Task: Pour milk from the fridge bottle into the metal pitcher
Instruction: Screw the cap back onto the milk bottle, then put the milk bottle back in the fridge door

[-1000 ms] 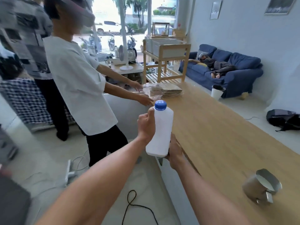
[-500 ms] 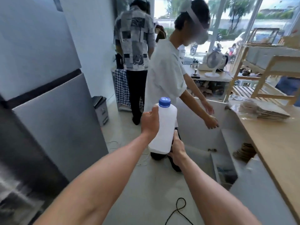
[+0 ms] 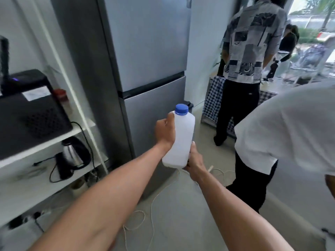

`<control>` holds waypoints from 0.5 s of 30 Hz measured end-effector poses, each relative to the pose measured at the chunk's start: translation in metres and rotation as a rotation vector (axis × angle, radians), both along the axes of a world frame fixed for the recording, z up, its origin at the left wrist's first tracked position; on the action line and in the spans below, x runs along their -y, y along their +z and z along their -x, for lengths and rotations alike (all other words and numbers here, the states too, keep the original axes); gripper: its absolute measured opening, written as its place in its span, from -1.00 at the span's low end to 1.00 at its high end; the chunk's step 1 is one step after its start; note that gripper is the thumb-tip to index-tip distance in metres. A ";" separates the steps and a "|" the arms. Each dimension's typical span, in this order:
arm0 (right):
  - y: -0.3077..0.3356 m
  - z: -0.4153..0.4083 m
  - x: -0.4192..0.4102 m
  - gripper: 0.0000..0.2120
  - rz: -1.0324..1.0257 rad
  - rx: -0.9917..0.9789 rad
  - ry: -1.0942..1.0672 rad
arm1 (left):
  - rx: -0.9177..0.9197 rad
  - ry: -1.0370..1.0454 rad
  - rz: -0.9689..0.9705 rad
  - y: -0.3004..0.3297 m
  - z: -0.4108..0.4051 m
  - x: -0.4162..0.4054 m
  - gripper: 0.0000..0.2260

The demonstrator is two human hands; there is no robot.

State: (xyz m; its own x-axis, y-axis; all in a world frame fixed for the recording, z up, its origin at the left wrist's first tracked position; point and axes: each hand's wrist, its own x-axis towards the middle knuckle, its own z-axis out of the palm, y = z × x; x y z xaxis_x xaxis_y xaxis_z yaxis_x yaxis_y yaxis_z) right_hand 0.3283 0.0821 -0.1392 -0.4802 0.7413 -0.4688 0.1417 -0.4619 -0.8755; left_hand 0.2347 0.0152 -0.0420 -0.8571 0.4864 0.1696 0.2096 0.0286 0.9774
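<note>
I hold a white plastic milk bottle (image 3: 181, 140) with a blue screw cap (image 3: 181, 109) upright in front of me, cap on. My left hand (image 3: 165, 132) grips its upper left side. My right hand (image 3: 194, 159) supports its bottom right corner from below. The grey two-door fridge (image 3: 150, 57) stands straight ahead with both doors closed. The metal pitcher is out of view.
A white shelf unit (image 3: 54, 142) at the left holds a black appliance (image 3: 30, 113) and an electric kettle (image 3: 72, 156). Cables (image 3: 145, 211) lie on the floor. A person in a white shirt (image 3: 290, 131) stands close at the right; another in a patterned shirt (image 3: 250, 51) stands behind.
My view has swung left, away from the wooden counter and pitcher, onto the fridge. The bottle stays in both hands in the same grip.
</note>
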 end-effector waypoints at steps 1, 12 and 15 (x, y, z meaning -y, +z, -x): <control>-0.001 0.015 0.001 -0.38 -0.002 0.002 0.039 | 0.004 0.023 -0.004 -0.003 0.014 0.004 -0.51; -0.008 0.151 -0.022 -0.46 0.000 -0.021 0.407 | 0.117 0.472 -0.006 -0.008 0.120 0.007 -0.53; -0.004 0.177 -0.030 -0.48 -0.010 -0.011 0.517 | 0.129 0.577 -0.037 -0.003 0.133 0.006 -0.56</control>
State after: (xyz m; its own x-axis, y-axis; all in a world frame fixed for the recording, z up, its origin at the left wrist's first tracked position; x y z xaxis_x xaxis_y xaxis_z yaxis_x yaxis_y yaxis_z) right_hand 0.1511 0.1118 -0.1436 -0.7897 0.4105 -0.4560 0.3403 -0.3255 -0.8822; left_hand 0.1019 0.0094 -0.0450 -0.9961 -0.0687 0.0549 0.0503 0.0678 0.9964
